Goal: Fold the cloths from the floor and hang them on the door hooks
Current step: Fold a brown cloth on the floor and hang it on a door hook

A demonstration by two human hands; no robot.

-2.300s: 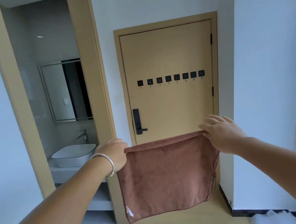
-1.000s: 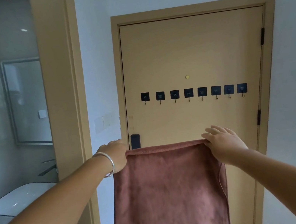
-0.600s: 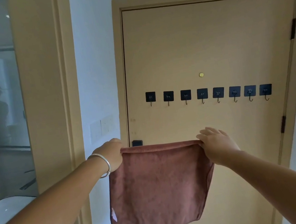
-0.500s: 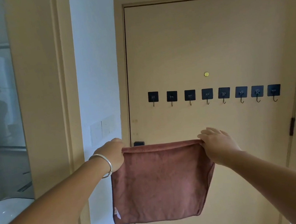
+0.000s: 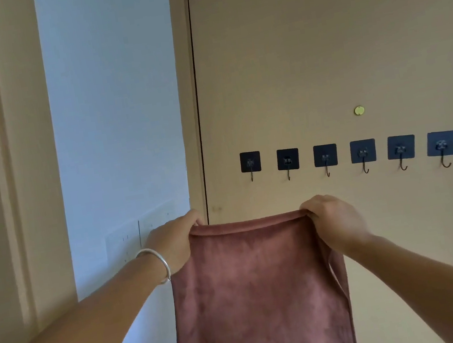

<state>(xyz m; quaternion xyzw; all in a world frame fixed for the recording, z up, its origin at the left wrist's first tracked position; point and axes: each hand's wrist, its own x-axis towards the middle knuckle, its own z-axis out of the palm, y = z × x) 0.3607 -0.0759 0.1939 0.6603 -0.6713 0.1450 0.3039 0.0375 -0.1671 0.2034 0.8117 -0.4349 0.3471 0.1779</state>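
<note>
Tan wood fills most of the view as a closed door (image 5: 319,52), set in a matching frame beside a pale wall (image 5: 113,100). A brown cloth (image 5: 256,291) is held up in front of the door's lower part, hanging folded below the hooks. Its top corners are pinched in the grip of the left hand (image 5: 172,242) and the right hand (image 5: 335,220), fingers curled over the edge. A row of black hooks (image 5: 363,154) is fixed across the door, and a silver bangle (image 5: 158,263) is worn on the left wrist.
</note>
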